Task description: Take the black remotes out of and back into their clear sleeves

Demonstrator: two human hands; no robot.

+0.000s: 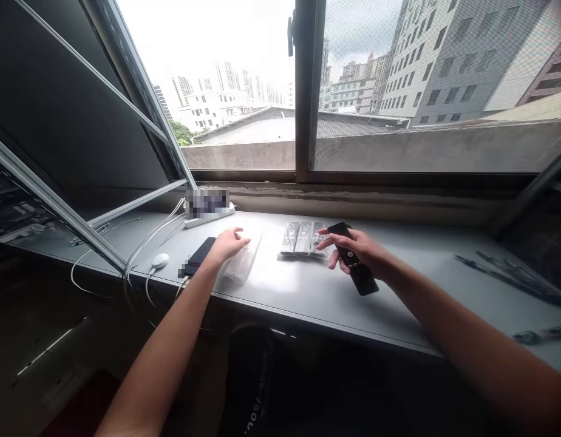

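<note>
My right hand (356, 246) grips a slim black remote control (365, 280), tilted above the table, with round and small buttons on its face. To its left lie wrapped packs (302, 238) in clear plastic, side by side; the fingers of that hand overlap them in view, and what is inside is hard to make out. My left hand (229, 244) hovers with thumb and fingers apart at a flat clear plastic bag (241, 261). Whether its fingertips touch the bag, I cannot tell. A dark flat device (201, 255) lies beneath and beside my left wrist.
A white power strip (210, 215) with blurred items stands at the back left. A white round puck (159, 260) and white cables (148, 233) lie left of it. Dark cables (512, 276) spread on the right. A metal frame (139, 203) slants over the table's left side, below the window.
</note>
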